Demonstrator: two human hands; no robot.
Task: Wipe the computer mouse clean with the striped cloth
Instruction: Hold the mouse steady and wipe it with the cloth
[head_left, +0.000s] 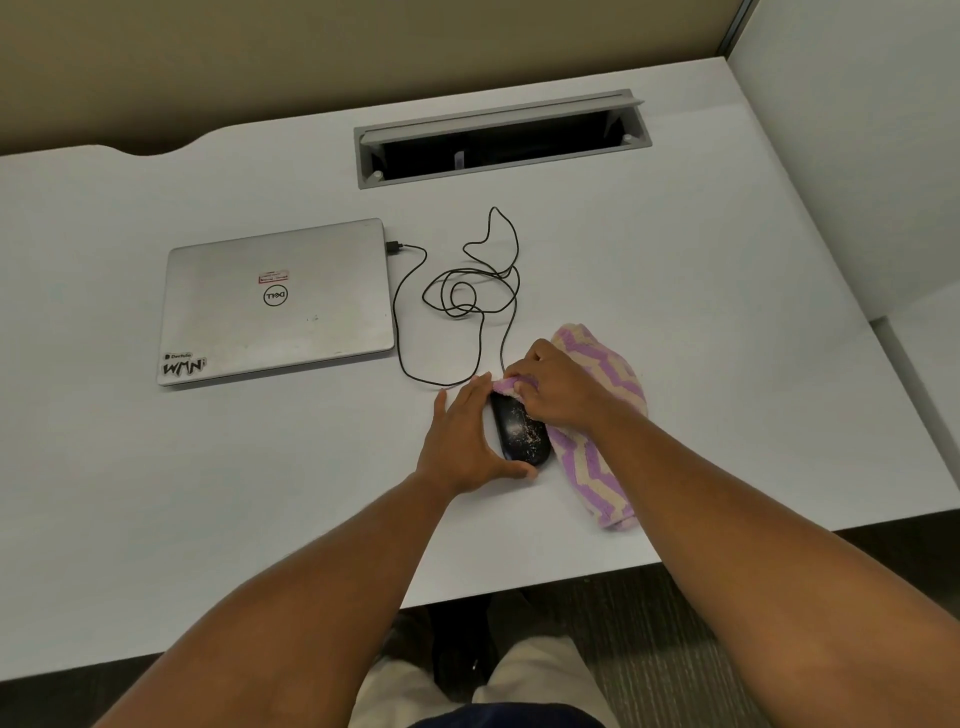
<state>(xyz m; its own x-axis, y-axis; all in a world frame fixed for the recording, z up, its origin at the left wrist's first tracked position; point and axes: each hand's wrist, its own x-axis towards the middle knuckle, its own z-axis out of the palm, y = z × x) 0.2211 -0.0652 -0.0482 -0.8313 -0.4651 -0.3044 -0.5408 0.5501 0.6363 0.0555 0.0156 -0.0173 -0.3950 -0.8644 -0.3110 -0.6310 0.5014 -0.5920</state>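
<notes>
A black computer mouse (519, 436) lies on the white desk (260, 493), its top speckled with pale crumbs. My left hand (462, 441) cups its left side and rear, thumb wrapped around the near end. My right hand (553, 389) presses a bunched corner of the purple-and-cream striped cloth (597, 467) onto the front of the mouse. The remainder of the cloth trails under my right forearm toward the desk's near edge. The front of the mouse is hidden by cloth and fingers.
The mouse's black cable (467, 296) loops across the desk to a closed silver laptop (275, 301) on the left. A cable-tray opening (498, 145) sits at the back. A partition wall (857, 156) stands on the right. The desk's near edge runs just below the cloth.
</notes>
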